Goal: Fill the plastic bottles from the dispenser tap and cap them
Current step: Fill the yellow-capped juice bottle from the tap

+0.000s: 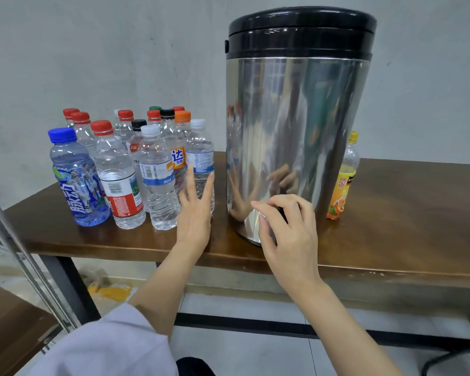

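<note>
— Pale sleeve (106, 346) on the left arm sat closest to the lens, didn't it?

— Yes. Both bare forearms reached up from there across the front edge of the bench (391, 229).

— What was the left hand (194, 215) doing?

— It was released, with the fingers straight and spread. The fingertips pointed up at a white-capped bottle (201, 153). I couldn't tell whether they touched it or were just short of it.

— And the right hand (285, 232)?

— Its fingers were curled over the tap (282, 213), grasping it. Only a sliver of the black tap showed between them, low on the front of the dispenser (296, 126).

— Where did the dispenser stand?

— Upright near the front edge, about midway along the bench. It had a shiny steel body and a black lid (301, 31). Both hands were mirrored in the steel.

— And the bottles?

— A tight cluster of bottles (125, 169) stood upright at the left end of the bench, every one capped. Most caps were red, and there were also white, black, orange, green and one blue. The white-capped bottle was on the side of the cluster nearest the dispenser.

— Any others?

— A yellow-capped bottle (342, 185) with an orange label stood apart. It was behind the dispenser's right side and partly hidden by it.
</note>
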A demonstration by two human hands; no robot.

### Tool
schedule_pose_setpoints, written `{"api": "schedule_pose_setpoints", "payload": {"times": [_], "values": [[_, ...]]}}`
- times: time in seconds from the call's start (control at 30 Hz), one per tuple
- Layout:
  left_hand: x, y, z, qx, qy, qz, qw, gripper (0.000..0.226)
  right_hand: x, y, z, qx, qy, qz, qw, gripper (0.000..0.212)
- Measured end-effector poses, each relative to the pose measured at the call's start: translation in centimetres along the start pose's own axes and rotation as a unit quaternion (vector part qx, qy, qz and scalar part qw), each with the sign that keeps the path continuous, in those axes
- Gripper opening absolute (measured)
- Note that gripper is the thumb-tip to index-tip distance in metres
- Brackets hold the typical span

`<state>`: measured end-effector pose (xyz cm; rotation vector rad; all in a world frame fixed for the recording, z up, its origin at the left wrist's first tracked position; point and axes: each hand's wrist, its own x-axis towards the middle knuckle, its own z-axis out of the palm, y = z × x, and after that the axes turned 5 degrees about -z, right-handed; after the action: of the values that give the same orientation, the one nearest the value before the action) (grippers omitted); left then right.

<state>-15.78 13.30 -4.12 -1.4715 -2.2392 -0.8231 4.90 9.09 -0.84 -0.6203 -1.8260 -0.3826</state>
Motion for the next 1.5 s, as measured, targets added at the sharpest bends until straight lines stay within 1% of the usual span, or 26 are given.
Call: {"api": "schedule_pose_setpoints", "payload": {"times": [0.1, 0.2, 0.27, 0.33, 0.43, 0.5, 0.6, 0.7, 0.87, 0.93, 1.0, 1.1, 1.2, 1.27, 1.37, 1.5], "values": [[-0.1, 0.1, -0.4, -0.01, 0.001, 0.006, 1.0, 0.113, 0.0, 0.0, -0.2, 0.003, -0.006, 0.001, 1.0, 0.024], [-0.9, 0.4, -1.4, -0.047, 0.001, 0.0, 0.999, 0.089, 0.0, 0.0, -0.6, 0.017, -0.021, -0.001, 1.0, 0.026], [-1.6, 0.6, -2.4, -0.067, 0.027, 0.003, 0.997, 0.071, 0.0, 0.0, -1.0, 0.029, -0.033, -0.006, 0.999, 0.028], [-2.4, 0.9, -3.4, -0.094, 0.058, 0.039, 0.993, 0.053, -0.1, 0.1, -1.5, 0.041, -0.041, -0.008, 0.998, 0.031], [-4.1, 2.0, -5.6, -0.164, 0.102, 0.075, 0.978, 0.032, -0.8, 0.3, -2.6, 0.043, -0.053, -0.001, 0.998, 0.043], [-5.1, 3.5, -7.5, -0.218, 0.131, 0.087, 0.963, 0.03, -1.4, 0.8, -3.6, 0.044, -0.058, 0.003, 0.997, 0.051], [-6.2, 6.1, -10.6, -0.271, 0.162, 0.106, 0.943, 0.031, -1.9, 2.0, -5.5, 0.043, -0.063, 0.021, 0.997, 0.049], [-7.3, 9.3, -13.2, -0.305, 0.17, 0.132, 0.928, 0.028, -2.3, 3.6, -7.3, 0.039, -0.061, 0.047, 0.996, 0.048], [-9.5, 14.9, -14.6, -0.321, 0.181, 0.213, 0.905, 0.024, -2.8, 7.3, -9.9, 0.023, -0.054, 0.09, 0.994, 0.049], [-10.2, 17.1, -13.8, -0.32, 0.168, 0.241, 0.901, 0.024, -3.1, 9.1, -10.5, 0.011, -0.054, 0.104, 0.993, 0.049], [-10.9, 19.0, -12.3, -0.317, 0.129, 0.253, 0.905, 0.024, -3.5, 11.0, -10.9, 0.008, -0.07, 0.13, 0.989, 0.051], [-11.8, 20.5, -8.9, -0.318, 0.051, 0.24, 0.916, 0.025, -3.9, 13.8, -11.3, 0.007, -0.114, 0.198, 0.974, 0.057], [-12.4, 21.1, -5.1, -0.298, -0.023, 0.213, 0.93, 0.035, -4.1, 16.6, -11.3, 0.011, -0.149, 0.25, 0.957, 0.062], [-12.5, 21.3, -2.8, -0.27, -0.059, 0.2, 0.94, 0.038, -3.8, 18.3, -11.0, 0.031, -0.167, 0.277, 0.946, 0.063], [-11.9, 21.9, -0.2, -0.231, -0.101, 0.189, 0.949, 0.03, -2.4, 20.3, -10.0, 0.075, -0.178, 0.302, 0.934, 0.065], [-10.2, 23.2, 1.8, -0.196, -0.129, 0.188, 0.954, 0.032, 0.7, 22.6, -7.5, 0.152, -0.195, 0.329, 0.911, 0.073]]}}
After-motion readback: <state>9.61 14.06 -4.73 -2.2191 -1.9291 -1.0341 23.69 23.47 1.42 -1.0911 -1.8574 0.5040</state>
